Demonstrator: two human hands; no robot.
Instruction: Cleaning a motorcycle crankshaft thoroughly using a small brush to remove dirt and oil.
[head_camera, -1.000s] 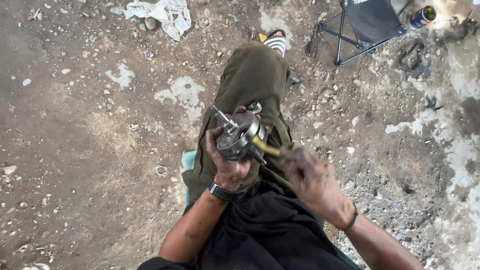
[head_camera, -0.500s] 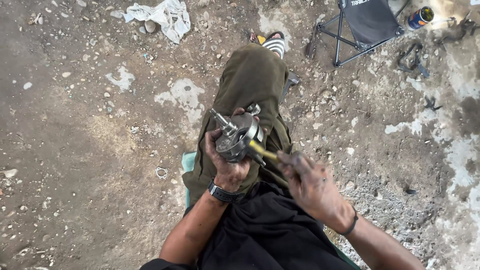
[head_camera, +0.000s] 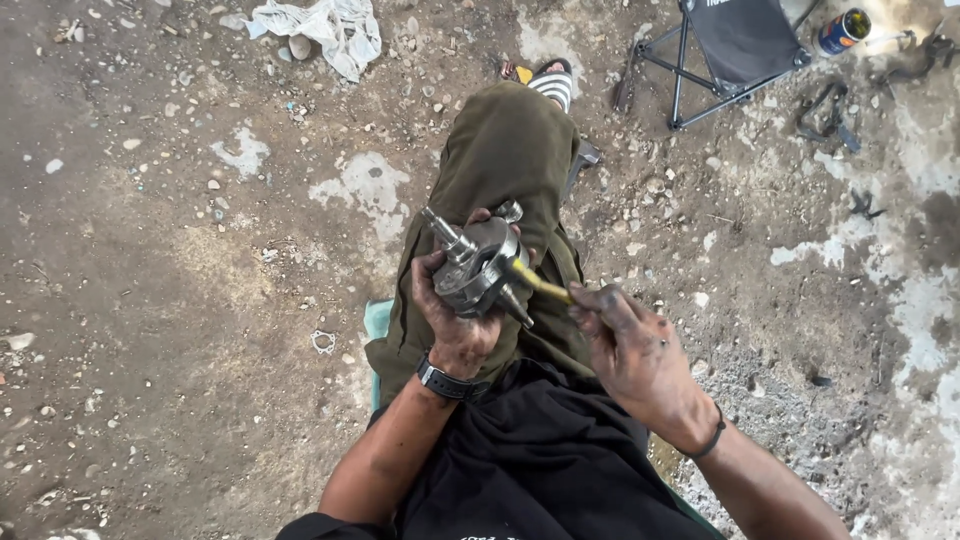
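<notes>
Left hand grips a greasy metal crankshaft assembly above the lap, right hand works it with a yellow-handled tool.

The left hand is wrapped around the lower half of the crankshaft, shafts sticking out up-left and down-right of the fingers. The right hand is closed on the tool's near end, its tip touching the part's right face. The metal looks dark and grimy, both hands blackened, so the work seems mid-course, with more left. A folding stool and a can stand well beyond the right hand.
</notes>
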